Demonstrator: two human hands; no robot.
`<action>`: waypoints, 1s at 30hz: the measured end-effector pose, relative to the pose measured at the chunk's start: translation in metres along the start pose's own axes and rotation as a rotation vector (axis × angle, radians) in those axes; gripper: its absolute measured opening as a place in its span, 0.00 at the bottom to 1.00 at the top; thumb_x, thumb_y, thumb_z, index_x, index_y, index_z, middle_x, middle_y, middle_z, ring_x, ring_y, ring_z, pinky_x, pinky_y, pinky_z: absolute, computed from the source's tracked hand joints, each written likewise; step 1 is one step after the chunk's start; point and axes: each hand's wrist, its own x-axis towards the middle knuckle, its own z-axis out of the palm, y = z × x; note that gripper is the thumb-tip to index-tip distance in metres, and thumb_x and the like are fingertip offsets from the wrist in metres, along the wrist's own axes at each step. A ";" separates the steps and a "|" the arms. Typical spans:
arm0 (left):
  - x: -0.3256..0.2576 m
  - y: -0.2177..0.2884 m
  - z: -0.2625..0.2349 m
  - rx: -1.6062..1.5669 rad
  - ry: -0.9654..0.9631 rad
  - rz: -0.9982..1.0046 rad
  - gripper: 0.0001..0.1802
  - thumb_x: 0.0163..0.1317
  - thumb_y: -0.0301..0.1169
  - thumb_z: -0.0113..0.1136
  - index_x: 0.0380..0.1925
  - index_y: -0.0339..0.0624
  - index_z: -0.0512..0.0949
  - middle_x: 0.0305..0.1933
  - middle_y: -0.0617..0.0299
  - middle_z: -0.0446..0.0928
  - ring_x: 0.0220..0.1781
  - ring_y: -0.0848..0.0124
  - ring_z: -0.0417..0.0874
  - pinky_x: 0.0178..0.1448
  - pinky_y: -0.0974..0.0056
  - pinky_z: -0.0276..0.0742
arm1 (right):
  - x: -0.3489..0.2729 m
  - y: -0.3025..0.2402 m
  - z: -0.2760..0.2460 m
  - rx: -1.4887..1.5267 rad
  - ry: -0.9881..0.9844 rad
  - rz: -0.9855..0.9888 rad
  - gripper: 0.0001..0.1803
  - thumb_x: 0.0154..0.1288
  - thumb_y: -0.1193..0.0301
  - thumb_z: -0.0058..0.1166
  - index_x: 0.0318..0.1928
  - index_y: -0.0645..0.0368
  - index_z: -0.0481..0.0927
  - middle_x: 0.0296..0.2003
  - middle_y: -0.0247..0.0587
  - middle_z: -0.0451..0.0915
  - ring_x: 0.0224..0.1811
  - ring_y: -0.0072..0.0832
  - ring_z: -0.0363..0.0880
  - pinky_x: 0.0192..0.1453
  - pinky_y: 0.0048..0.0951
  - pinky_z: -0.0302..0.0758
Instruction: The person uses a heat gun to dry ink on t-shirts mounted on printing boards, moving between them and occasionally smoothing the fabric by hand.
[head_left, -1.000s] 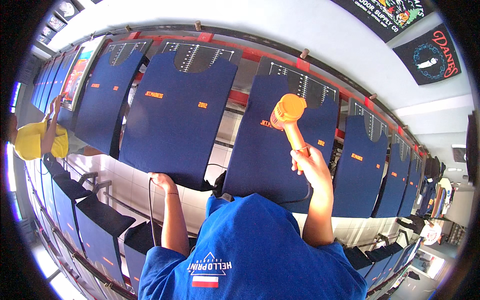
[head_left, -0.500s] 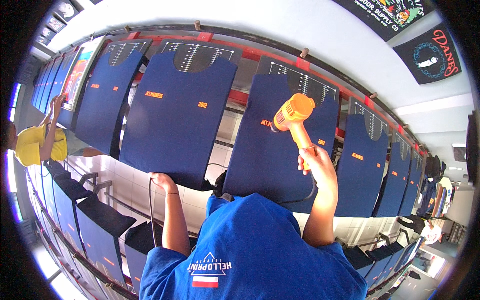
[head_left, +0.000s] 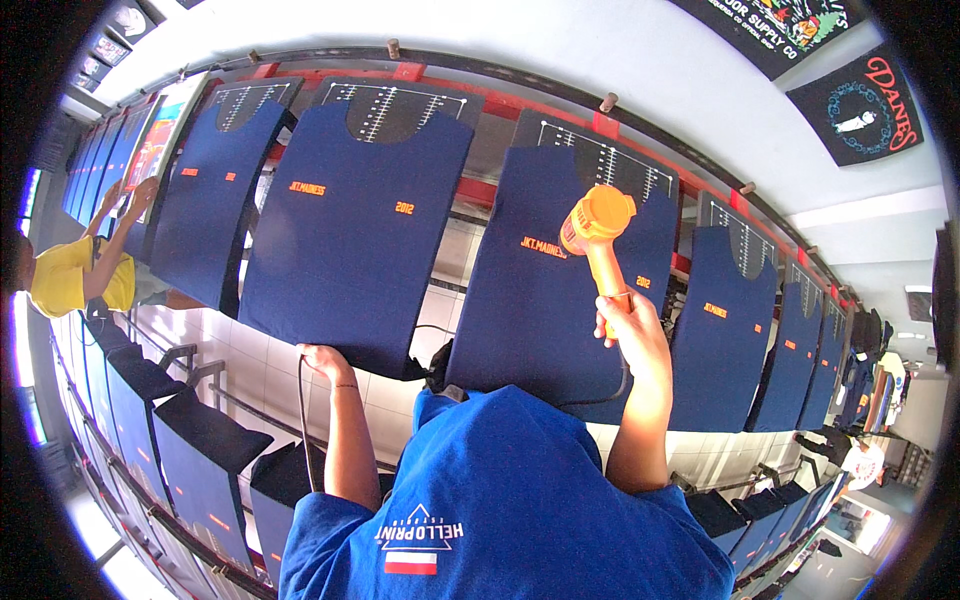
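Observation:
My right hand point(head_left: 640, 335) is closed around the handle of an orange heat gun point(head_left: 602, 218). The gun is over a dark blue shirt point(head_left: 520, 320) with small orange prints, its front end hiding part of the left print. A black cord hangs behind the handle and passes below my right forearm. My left hand point(head_left: 326, 364), at the lower edge of the neighbouring dark blue shirt point(head_left: 350, 260), has its fingers closed on a dark cable point(head_left: 304, 420) that hangs down beside my forearm. Whether those fingers touch the shirt is hard to tell.
More shirts on dark boards point(head_left: 400, 110) line a red and black rack point(head_left: 600, 122). Another row of shirts point(head_left: 205, 430) stands behind me. At the left, a person in a yellow top point(head_left: 75, 280) has both hands at a framed printing screen point(head_left: 160, 140).
The heat gun has turned slightly to the right, uncovering more of the left print. My left hand stays in place. The other person's hands have shifted on the screen frame.

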 end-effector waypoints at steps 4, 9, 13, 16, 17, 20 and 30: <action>0.005 -0.010 0.007 -0.004 0.002 0.000 0.22 0.71 0.39 0.38 0.36 0.33 0.78 0.39 0.48 0.81 0.35 0.58 0.82 0.43 0.58 0.78 | -0.005 -0.008 -0.007 0.044 0.003 0.061 0.14 0.66 0.62 0.56 0.43 0.61 0.75 0.24 0.30 0.75 0.23 0.17 0.75 0.23 0.17 0.69; 0.043 -0.075 -0.004 0.280 -0.003 0.343 0.20 0.72 0.36 0.37 0.36 0.33 0.76 0.39 0.48 0.81 0.35 0.58 0.82 0.42 0.59 0.78 | -0.003 -0.007 -0.002 0.015 -0.021 0.023 0.14 0.66 0.63 0.56 0.42 0.61 0.75 0.24 0.30 0.75 0.23 0.17 0.75 0.23 0.18 0.70; 0.043 -0.077 -0.003 0.356 0.003 0.408 0.20 0.72 0.35 0.36 0.35 0.33 0.76 0.39 0.47 0.81 0.35 0.57 0.82 0.42 0.58 0.79 | -0.003 0.002 -0.002 0.023 -0.007 -0.004 0.13 0.66 0.62 0.56 0.40 0.60 0.74 0.24 0.30 0.75 0.23 0.17 0.75 0.23 0.18 0.70; 0.033 -0.064 -0.007 0.411 0.002 0.338 0.20 0.72 0.36 0.36 0.36 0.33 0.77 0.39 0.46 0.81 0.34 0.56 0.82 0.41 0.57 0.80 | -0.006 -0.010 -0.008 0.036 -0.022 0.057 0.14 0.66 0.62 0.56 0.41 0.60 0.74 0.23 0.30 0.75 0.23 0.17 0.75 0.24 0.18 0.70; 0.021 -0.045 0.000 0.235 -0.018 0.206 0.21 0.72 0.37 0.37 0.36 0.32 0.77 0.40 0.45 0.81 0.34 0.56 0.82 0.41 0.57 0.80 | -0.007 -0.004 -0.009 0.038 0.000 0.046 0.14 0.66 0.62 0.56 0.41 0.60 0.74 0.24 0.30 0.75 0.23 0.17 0.75 0.23 0.18 0.70; -0.002 -0.004 0.009 -0.071 -0.052 -0.082 0.24 0.72 0.40 0.37 0.38 0.31 0.78 0.41 0.44 0.81 0.36 0.55 0.83 0.43 0.57 0.79 | -0.011 0.001 -0.008 0.030 0.034 0.028 0.15 0.66 0.62 0.57 0.41 0.61 0.74 0.24 0.31 0.75 0.23 0.17 0.75 0.24 0.18 0.70; 0.052 -0.075 -0.019 0.311 -0.030 0.202 0.18 0.73 0.35 0.37 0.42 0.33 0.74 0.43 0.49 0.79 0.40 0.60 0.80 0.46 0.60 0.76 | -0.010 -0.008 -0.010 0.060 -0.006 0.057 0.14 0.66 0.62 0.56 0.41 0.61 0.74 0.24 0.31 0.76 0.23 0.17 0.75 0.24 0.18 0.70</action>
